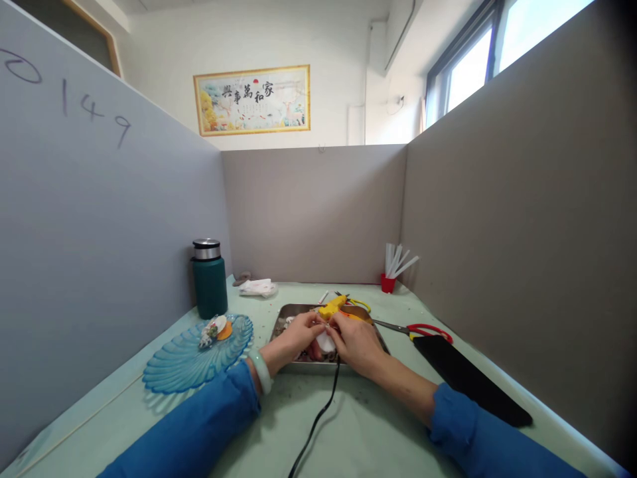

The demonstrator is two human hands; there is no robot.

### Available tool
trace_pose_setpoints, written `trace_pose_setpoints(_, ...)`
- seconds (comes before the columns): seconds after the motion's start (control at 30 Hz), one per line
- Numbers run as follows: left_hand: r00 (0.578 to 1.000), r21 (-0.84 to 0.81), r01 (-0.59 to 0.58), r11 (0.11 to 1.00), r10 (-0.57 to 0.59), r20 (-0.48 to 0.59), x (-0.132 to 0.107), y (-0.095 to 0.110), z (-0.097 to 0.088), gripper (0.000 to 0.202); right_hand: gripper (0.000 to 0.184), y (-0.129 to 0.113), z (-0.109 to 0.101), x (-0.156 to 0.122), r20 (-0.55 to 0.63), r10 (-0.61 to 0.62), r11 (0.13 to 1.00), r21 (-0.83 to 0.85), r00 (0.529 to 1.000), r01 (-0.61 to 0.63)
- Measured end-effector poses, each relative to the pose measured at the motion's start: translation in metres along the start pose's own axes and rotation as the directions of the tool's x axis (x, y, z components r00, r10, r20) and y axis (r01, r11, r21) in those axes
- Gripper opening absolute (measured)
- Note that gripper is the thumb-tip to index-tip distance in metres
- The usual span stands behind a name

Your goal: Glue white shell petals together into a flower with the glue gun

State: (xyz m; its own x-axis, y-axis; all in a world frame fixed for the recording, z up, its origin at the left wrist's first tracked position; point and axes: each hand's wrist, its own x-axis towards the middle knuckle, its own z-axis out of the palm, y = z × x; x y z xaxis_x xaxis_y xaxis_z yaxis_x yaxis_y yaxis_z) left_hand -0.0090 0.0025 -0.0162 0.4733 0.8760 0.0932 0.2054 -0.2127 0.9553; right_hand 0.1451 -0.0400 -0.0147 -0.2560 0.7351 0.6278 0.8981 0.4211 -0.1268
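Observation:
My left hand (pixel 297 337) and my right hand (pixel 357 342) meet over a metal tray (pixel 289 309), fingertips pinched together. Between them is a small white piece (pixel 326 342), rounded and smooth; its exact kind is hard to make out, and the fingers partly cover it. A yellow hot glue gun (pixel 332 306) lies at the tray's far side, just beyond my fingertips. Small reddish and whitish bits show in the tray below my hands. A black cord (pixel 318 418) runs from the tray toward me.
Left stands a blue scalloped glass plate (pixel 172 372) carrying shells (pixel 215 330), with a green bottle (pixel 210 285) behind. Red-handled scissors (pixel 428 330) and a black flat object (pixel 468 378) lie right. A red cup (pixel 388 284) holds white sticks. Grey partitions (pixel 313 212) enclose the table.

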Motion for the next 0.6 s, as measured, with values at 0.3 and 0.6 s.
trace_pose_setpoints(0.3, 0.999, 0.002, 0.023, 1.0, -0.023, -0.029, -0.0015, 0.0041, 0.0004, 0.02, 0.023, 0.0002, 0.0001, 0.0004, 0.003, -0.011, 1.0, 0.001, 1.0, 0.011)
trace_pose_setpoints(0.6, 1.0, 0.013, 0.017, 1.0, -0.017, -0.01, -0.0021, 0.0028, 0.0008, 0.02, 0.023, -0.0004, -0.0008, 0.0006, 0.025, -0.01, 1.0, -0.012, 1.0, 0.011)
